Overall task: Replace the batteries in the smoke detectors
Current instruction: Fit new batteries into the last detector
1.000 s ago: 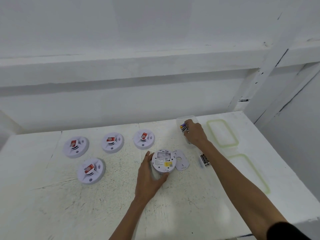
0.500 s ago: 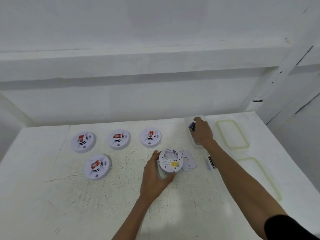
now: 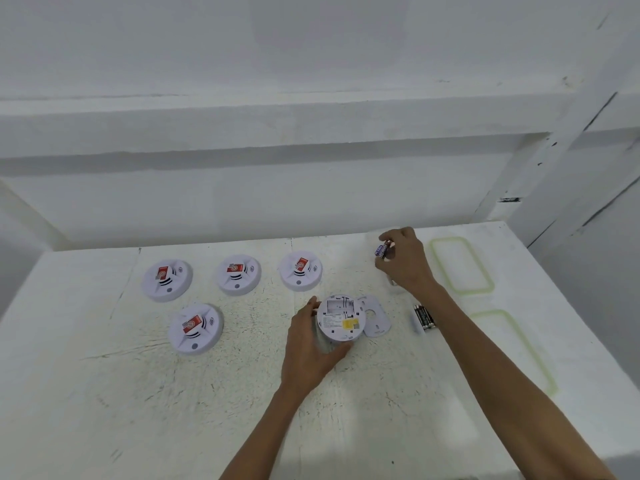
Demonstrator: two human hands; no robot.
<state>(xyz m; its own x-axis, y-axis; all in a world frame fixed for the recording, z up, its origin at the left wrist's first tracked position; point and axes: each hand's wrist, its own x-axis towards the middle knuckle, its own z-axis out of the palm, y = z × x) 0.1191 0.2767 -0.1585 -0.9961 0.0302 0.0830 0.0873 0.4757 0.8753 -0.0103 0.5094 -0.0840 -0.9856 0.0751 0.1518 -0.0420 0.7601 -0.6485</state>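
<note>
Head: right hand, battery, near table's far edge

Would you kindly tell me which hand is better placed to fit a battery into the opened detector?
The right hand, I'd say: its fingers pinch a battery, while the left hand grips the opened detector and can steady it.

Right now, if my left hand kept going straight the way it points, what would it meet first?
The upturned smoke detector, which the left hand grips now. Pushed further, it would likely shove the loose cover plate just right of it, though depth is unclear.
</note>
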